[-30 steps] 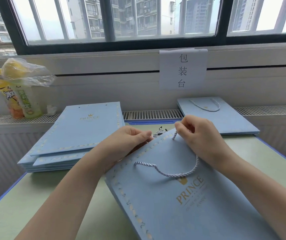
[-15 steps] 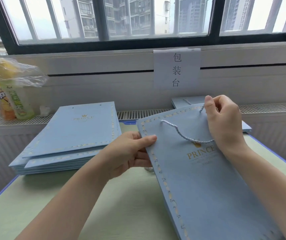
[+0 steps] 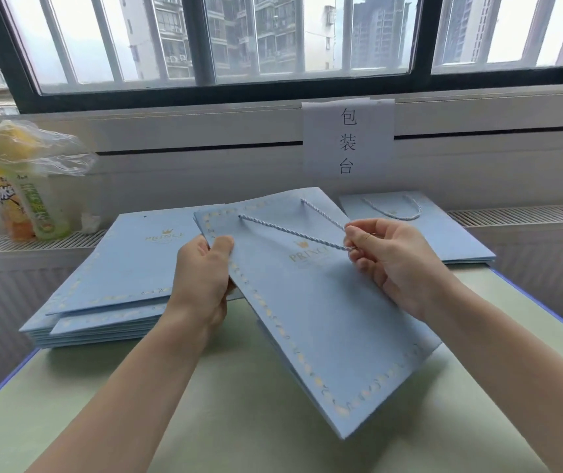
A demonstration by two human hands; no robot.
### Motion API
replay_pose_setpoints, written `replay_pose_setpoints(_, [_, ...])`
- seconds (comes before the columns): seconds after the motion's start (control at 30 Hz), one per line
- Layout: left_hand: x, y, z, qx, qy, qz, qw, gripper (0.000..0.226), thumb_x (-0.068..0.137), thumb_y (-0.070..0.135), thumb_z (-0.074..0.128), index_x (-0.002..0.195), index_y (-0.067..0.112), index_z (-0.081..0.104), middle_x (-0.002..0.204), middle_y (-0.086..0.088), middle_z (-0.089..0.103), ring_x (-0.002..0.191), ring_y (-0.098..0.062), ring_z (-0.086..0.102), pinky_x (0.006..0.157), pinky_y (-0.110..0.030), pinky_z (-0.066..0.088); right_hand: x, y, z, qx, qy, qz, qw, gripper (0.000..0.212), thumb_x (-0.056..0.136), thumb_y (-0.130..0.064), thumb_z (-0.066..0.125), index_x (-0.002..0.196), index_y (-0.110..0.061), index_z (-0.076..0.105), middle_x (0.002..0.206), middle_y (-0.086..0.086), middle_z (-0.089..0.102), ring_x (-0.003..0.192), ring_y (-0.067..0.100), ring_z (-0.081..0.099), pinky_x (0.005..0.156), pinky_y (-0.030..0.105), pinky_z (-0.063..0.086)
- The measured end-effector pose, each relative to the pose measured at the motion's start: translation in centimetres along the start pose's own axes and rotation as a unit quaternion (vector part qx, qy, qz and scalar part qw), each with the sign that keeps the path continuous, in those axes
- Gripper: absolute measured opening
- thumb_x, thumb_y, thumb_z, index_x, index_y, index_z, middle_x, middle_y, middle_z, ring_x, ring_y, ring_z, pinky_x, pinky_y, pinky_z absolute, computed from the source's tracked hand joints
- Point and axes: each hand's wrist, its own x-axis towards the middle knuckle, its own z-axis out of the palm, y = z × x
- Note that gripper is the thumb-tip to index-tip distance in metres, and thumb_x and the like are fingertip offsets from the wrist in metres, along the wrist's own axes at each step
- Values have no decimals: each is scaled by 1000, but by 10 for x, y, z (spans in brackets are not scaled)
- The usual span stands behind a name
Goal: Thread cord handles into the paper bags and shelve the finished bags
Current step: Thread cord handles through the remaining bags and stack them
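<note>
Head view: flat blue paper bag (image 3: 324, 319) held above the green table (image 3: 205, 421), long axis diagonal, handle end pointing up-left toward the window, bottom corner toward lower right. Left hand (image 3: 201, 278) grips its left edge, thumb on top. Right hand (image 3: 396, 264) pinches the twisted cord handle (image 3: 293, 232), pulled taut from both holes. Unthreaded stack (image 3: 109, 285) lies left; finished bag (image 3: 444, 233) behind, right.

Bare table (image 3: 232, 397) near — bag stacks (image 3: 109, 285) possibly crowd far side.

Paper sign (image 3: 347, 141) below window (image 3: 205, 39); bagged drink bottles (image 3: 17, 186) on radiator ledge (image 3: 529, 215)
</note>
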Motion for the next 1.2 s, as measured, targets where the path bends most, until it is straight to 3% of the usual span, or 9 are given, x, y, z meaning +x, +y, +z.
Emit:
replay_pose_setpoints(0.13, [5, -3, -2, -13, 39, 35, 999, 5, 95, 16, 48, 97, 12, 50, 80, -12, 49, 68, -26, 48, 58, -39, 43, -2, 5, 0, -182, -19, -59, 981, 12, 93, -5, 55, 87, -11, 64, 79, 8, 64, 61, 7, 59, 60, 17, 52])
replay_pose_setpoints(0.27, [3, 4, -5, -5, 73, 107, 992, 14, 89, 24, 48, 89, 11, 53, 82, -8, 50, 74, -23, 46, 66, -42, 42, -4, 12, 2, -371, -54, -198, 906, 11, 94, -23, 56, 103, -23, 62, 106, -4, 63, 94, -4, 58, 78, 11, 47])
replay_pose_setpoints(0.43, [-9, 9, 3, -20, 57, 143, 988, 16, 98, 20, 48, 85, 21, 57, 66, 4, 62, 64, -13, 61, 71, -36, 52, -20, 22, 15, -447, -193, -213, 847, 83, 75, -66, 52, 146, -31, 24, 145, -16, 31, 134, -6, 24, 109, 16, 24])
replay_pose_setpoints(0.53, [-15, 12, 7, -54, 4, 133, 990, 14, 97, 16, 50, 91, 18, 62, 68, 7, 69, 66, -12, 68, 71, -33, 50, -27, 32, 24, -605, -191, -257, 729, 99, 79, -51, 66, 151, -31, 2, 156, -7, 9, 139, 9, 12, 113, 27, 22])
replay_pose_setpoints(0.6, [-17, 15, 9, -85, -27, 129, 988, 15, 96, 10, 50, 91, 15, 64, 75, 3, 72, 73, -15, 70, 68, -29, 55, -25, 40, 28, -619, -144, -328, 699, 86, 82, -25, 65, 151, -21, 13, 155, 7, 20, 135, 25, 26, 106, 42, 38])
replay_pose_setpoints(0.7, [-22, 16, 13, -119, -91, 133, 980, 11, 92, 17, 55, 93, 10, 63, 83, -1, 73, 79, -18, 71, 67, -27, 56, -18, 41, 24, -571, -59, -400, 714, 75, 69, 5, 46, 142, -7, 35, 140, 17, 46, 122, 35, 48, 90, 48, 50])
replay_pose_setpoints(0.8, [-23, 16, 16, -123, -156, 118, 973, 31, 81, 33, 52, 97, 8, 62, 92, -7, 73, 82, -24, 71, 70, -29, 57, -12, 31, 18, -515, 12, -445, 732, 62, 75, 13, 43, 135, -2, 47, 126, 16, 59, 112, 28, 55, 91, 38, 48])
replay_pose_setpoints(1.0, [-14, 9, 11, -53, -125, 87, 987, 22, 100, 15, 42, 97, 11, 63, 99, -7, 73, 92, -23, 70, 77, -28, 57, -4, 4, -4, -394, 142, -480, 771, 17, 95, -8, 49, 107, -2, 59, 85, -1, 57, 69, 3, 45, 65, 13, 38])
replay_pose_setpoints(1.2, [-4, 8, 2, 6, -48, 87, 995, 24, 100, 10, 40, 99, 17, 63, 104, -4, 70, 100, -16, 67, 84, -25, 53, 6, -5, -20, -211, 224, -433, 847, 4, 96, -12, 49, 93, -14, 50, 76, -11, 50, 67, -6, 44, 65, 11, 37])
